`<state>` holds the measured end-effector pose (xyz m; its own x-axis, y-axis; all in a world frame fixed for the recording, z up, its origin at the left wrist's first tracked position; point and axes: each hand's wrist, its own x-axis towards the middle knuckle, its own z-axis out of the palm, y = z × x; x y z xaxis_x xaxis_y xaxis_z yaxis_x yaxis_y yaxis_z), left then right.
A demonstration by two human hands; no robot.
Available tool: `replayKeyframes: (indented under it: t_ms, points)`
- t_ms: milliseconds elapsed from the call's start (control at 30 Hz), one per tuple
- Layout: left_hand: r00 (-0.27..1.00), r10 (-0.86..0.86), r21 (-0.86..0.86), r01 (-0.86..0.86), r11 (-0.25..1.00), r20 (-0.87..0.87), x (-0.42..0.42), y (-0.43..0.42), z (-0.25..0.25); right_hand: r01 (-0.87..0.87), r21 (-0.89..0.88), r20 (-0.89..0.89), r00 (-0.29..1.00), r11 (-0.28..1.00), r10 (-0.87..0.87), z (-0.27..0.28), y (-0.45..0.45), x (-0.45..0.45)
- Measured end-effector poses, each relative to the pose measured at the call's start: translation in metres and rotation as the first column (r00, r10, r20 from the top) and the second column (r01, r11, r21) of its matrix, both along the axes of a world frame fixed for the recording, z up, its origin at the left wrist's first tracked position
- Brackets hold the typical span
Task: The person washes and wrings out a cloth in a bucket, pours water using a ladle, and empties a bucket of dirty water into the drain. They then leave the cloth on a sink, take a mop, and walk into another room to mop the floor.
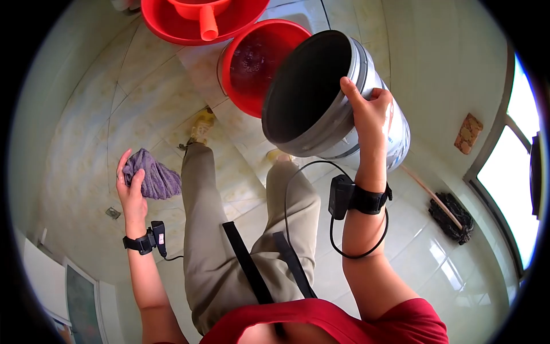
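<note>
My left hand [133,182] is closed round a bunched purple-grey cloth [153,176], out at the left over the tiled floor. With my right hand [369,106] I grip the rim of a large white bucket [395,129], thumb up at the edge. The bucket is tilted, its dark mouth facing left, and no contents show inside. Just beyond its mouth stands a red bucket [228,74] with liquid in it. Each wrist wears a black strap with a small device.
A red basin [157,26] holding a red dipper [208,22] stands at the top. On the right are a black mop [450,218], a brown block [468,133] and a window [510,166]. A floor drain [113,213] lies at the left, a door [82,298] lower left.
</note>
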<state>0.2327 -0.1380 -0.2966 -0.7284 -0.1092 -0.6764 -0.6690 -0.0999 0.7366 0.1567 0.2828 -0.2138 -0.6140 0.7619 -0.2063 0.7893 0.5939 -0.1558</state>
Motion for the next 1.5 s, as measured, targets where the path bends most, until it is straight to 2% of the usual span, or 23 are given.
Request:
replayKeyframes:
  t_ms: [200, 333, 467, 533, 867, 1000, 1133, 1200, 1300, 1367, 1400, 1500]
  points:
    - [0.999, 0.032, -0.016, -0.032, 0.999, 0.019, 0.007, -0.010, -0.007, -0.126, 0.041, 0.132, 0.984, 0.991, 0.120, -0.019, -0.033, -0.040]
    - [0.998, 0.058, -0.012, -0.058, 0.998, 0.003, 0.009, -0.015, -0.012, -0.079, 0.000, 0.229, 0.970, 0.997, 0.077, -0.034, -0.029, -0.067]
    - [0.997, 0.072, 0.005, -0.072, 0.997, 0.024, 0.012, -0.018, -0.013, -0.103, 0.030, 0.244, 0.965, 0.994, 0.092, -0.046, -0.025, -0.078]
    - [0.997, 0.079, 0.013, -0.079, 0.997, 0.022, 0.011, -0.018, -0.013, -0.162, 0.099, 0.193, 0.971, 0.982, 0.141, -0.051, -0.023, -0.081]
    - [0.997, 0.082, -0.007, -0.082, 0.997, -0.003, 0.009, -0.017, -0.010, -0.148, 0.089, 0.218, 0.968, 0.985, 0.126, -0.055, -0.019, -0.093]
    - [0.996, 0.086, -0.043, -0.086, 0.995, 0.001, 0.007, -0.014, -0.006, -0.063, 0.064, 0.236, 0.971, 0.996, 0.046, -0.040, 0.004, -0.075]
    - [1.000, 0.022, -0.051, -0.023, 0.998, -0.021, 0.005, -0.010, -0.006, 0.025, 0.045, 0.027, 0.999, 0.999, -0.026, -0.005, 0.036, -0.013]
    - [0.999, -0.018, -0.049, 0.016, 0.999, -0.040, 0.004, -0.008, -0.004, 0.142, -0.076, -0.058, 0.987, 0.987, -0.147, 0.014, 0.054, 0.024]
    - [0.997, -0.063, -0.046, 0.061, 0.997, -0.042, 0.003, -0.004, -0.002, 0.208, -0.194, -0.133, 0.963, 0.959, -0.235, 0.024, 0.094, 0.095]
    - [0.993, -0.108, -0.066, 0.105, 0.992, -0.046, 0.004, -0.003, -0.005, 0.248, -0.256, -0.090, 0.956, 0.934, -0.278, 0.024, 0.109, 0.137]
    - [0.991, -0.125, -0.089, 0.120, 0.989, -0.048, 0.003, -0.001, -0.004, 0.276, -0.305, -0.075, 0.947, 0.912, -0.312, 0.022, 0.115, 0.157]
    - [0.978, -0.204, -0.099, 0.200, 0.975, -0.037, 0.008, -0.002, -0.007, 0.399, -0.478, -0.176, 0.830, 0.783, -0.530, -0.003, 0.123, 0.213]
